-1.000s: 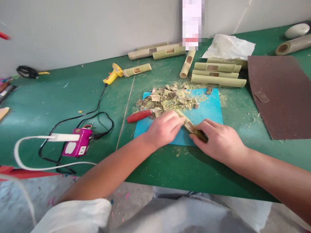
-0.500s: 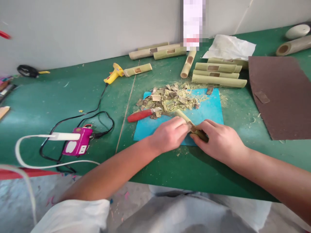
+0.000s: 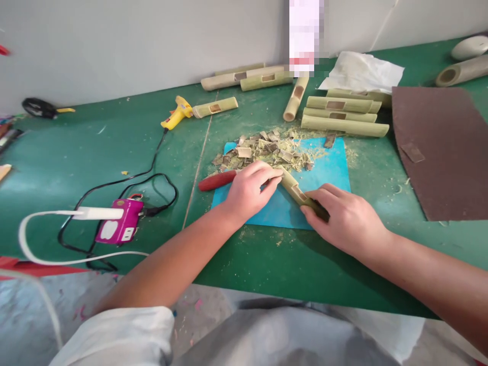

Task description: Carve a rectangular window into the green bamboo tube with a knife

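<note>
A bamboo tube [image 3: 292,185] with a cut notch lies slantwise over the blue mat [image 3: 267,216]. Around its near end my right hand [image 3: 345,219] is closed, thumb and fingers gripping it. My left hand [image 3: 254,190] is by the tube's far end, fingers pressed together; whether a small piece is between them is too small to tell. Under and beside the left hand lies a red-handled knife [image 3: 218,181], its blade hidden. Bamboo chips and shavings [image 3: 269,148] are heaped behind the hands.
Notched bamboo tubes [image 3: 345,125] lie at the back right, near white tissue [image 3: 360,73] and a brown sheet [image 3: 442,152]. On the left are a yellow glue gun [image 3: 177,113], a purple power adapter [image 3: 120,221] with cables and a black tape measure [image 3: 38,108].
My left hand has moved from the notch up and left to the tube's far end, now covering the knife blade. My right hand keeps its hold on the tube.
</note>
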{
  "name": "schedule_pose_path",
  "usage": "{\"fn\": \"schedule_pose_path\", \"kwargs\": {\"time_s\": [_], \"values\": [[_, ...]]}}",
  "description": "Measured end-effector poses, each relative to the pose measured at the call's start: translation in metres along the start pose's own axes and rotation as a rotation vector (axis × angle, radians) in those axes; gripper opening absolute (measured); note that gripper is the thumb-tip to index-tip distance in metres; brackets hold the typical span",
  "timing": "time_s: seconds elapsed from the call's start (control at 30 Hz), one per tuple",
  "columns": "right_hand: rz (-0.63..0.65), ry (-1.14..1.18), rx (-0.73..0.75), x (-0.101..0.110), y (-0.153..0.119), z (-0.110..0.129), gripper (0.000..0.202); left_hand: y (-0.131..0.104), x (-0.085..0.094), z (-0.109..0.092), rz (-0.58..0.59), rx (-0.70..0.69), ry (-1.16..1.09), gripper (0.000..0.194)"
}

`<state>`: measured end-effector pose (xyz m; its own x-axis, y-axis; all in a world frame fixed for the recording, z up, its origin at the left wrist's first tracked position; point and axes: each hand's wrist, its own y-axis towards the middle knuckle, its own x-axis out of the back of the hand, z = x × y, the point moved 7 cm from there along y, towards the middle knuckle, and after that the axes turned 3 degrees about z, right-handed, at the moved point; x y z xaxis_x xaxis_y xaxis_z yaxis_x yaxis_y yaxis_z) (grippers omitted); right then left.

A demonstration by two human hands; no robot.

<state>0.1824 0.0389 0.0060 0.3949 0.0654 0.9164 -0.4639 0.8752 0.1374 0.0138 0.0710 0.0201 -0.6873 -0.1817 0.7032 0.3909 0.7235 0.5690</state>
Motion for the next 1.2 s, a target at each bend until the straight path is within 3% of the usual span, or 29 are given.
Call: {"fn": "schedule_pose_path", "kwargs": {"time_s": [0.17, 0.3, 0.43, 0.53, 0.9, 1.2], "values": [[-0.010, -0.026, 0.001, -0.002, 0.001, 0.000, 0.017, 0.001, -0.010, -0.008, 0.120, -0.011, -0.061, 0.012], [-0.034, -0.064, 0.045, -0.002, 0.001, 0.004, 0.016, 0.003, -0.006, -0.008, 0.059, -0.044, 0.017, 0.016], [-0.077, -0.098, 0.082, -0.002, -0.001, 0.007, 0.015, 0.003, -0.010, -0.009, 0.123, -0.099, 0.035, 0.016], [-0.100, -0.098, 0.104, -0.001, -0.001, 0.008, 0.014, 0.003, -0.006, -0.006, 0.061, -0.075, 0.053, 0.016], [-0.126, -0.124, 0.165, 0.000, -0.002, 0.013, 0.018, 0.001, -0.013, -0.019, 0.204, -0.138, 0.052, 0.014], [-0.142, -0.165, 0.202, 0.000, -0.003, 0.017, 0.019, 0.000, -0.010, -0.014, 0.166, -0.090, 0.056, 0.016]]}}
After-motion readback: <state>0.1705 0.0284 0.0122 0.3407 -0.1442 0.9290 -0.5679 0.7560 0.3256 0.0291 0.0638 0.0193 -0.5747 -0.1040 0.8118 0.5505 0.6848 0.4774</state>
